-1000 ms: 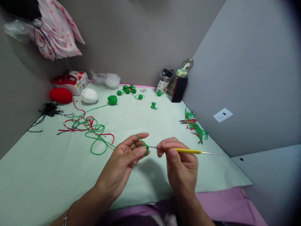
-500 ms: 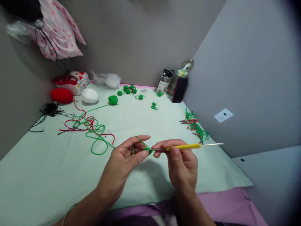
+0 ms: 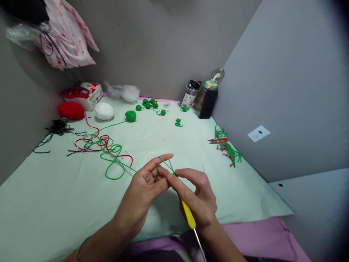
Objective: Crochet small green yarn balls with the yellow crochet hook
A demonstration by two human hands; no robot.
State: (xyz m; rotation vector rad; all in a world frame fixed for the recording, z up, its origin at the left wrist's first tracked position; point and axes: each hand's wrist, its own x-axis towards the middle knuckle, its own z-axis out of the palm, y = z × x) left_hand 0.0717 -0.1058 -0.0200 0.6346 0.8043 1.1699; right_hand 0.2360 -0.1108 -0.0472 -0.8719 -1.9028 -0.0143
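Note:
My left hand (image 3: 143, 193) is closed in a pinch, with green yarn (image 3: 165, 162) running over its raised index finger and between the fingers. A small green crochet piece (image 3: 175, 174) shows at the fingertips, mostly hidden by the fingers of both hands. My right hand (image 3: 197, 194) holds a crochet hook (image 3: 188, 214) by its yellow handle. The hook's slim metal tip pokes up beside the left index finger, and its other metal end points down toward me. Both hands meet at the fingertips above the pale green cloth (image 3: 89, 203).
Loose green, red and white yarn (image 3: 114, 160) tangles on the left, near a red ball (image 3: 71, 110), a white ball (image 3: 104, 111) and a green ball (image 3: 131, 116). Small green crocheted balls (image 3: 147, 103) lie behind. Thread snips (image 3: 219, 141) and yarn scraps (image 3: 231, 153) lie right, below a phone (image 3: 208, 104).
My right hand has turned the hook from nearly level to steep, handle toward me, tip up. Its thumb has moved in against the left fingertips. The left hand has barely moved.

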